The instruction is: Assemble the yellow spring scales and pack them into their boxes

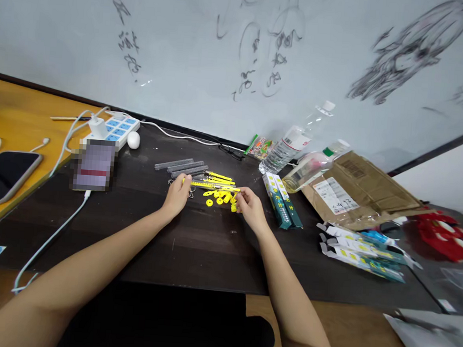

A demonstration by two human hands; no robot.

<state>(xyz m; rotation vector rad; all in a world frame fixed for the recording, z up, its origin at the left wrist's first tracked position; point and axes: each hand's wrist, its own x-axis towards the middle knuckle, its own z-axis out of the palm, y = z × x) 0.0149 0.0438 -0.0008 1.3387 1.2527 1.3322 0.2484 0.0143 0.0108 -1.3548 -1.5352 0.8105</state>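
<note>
Between my two hands a thin yellow strip (211, 186) stretches level above the dark table. My left hand (177, 195) pinches its left end, and my right hand (249, 207) has its fingers closed on the right end. Just behind the strip lie several long yellow pieces (222, 177). Small yellow rings and caps (219, 200) are scattered in front of it, some close to my right fingertips. Several clear grey tubes (185, 166) rest side by side behind my left hand.
On the dark table (206, 251), narrow boxes (282, 201), bottles (287, 145) and a cardboard package (343, 189) stand or lie right. Flattened boxes (363, 251) lie farther right. A power strip (119, 133), phone (7, 175) and cables are left. Behind is a whiteboard (184, 48).
</note>
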